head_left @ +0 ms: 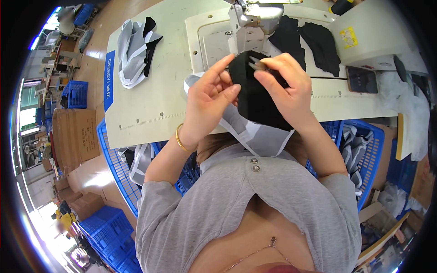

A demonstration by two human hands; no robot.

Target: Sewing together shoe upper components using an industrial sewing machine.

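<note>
At the sewing table's near edge, the left hand pinches the black fabric piece taut while the right hand, closed on small metal thread snips, should cut close without nicking cloth.

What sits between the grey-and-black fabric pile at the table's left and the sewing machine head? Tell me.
In the head view, only bare cream tabletop lies between the fabric pile and the sewing machine head, plus the left part of the machine's pale base plate.

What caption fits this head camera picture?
Both hands, left hand and right hand, hold black fabric before a sewing machine.
</note>
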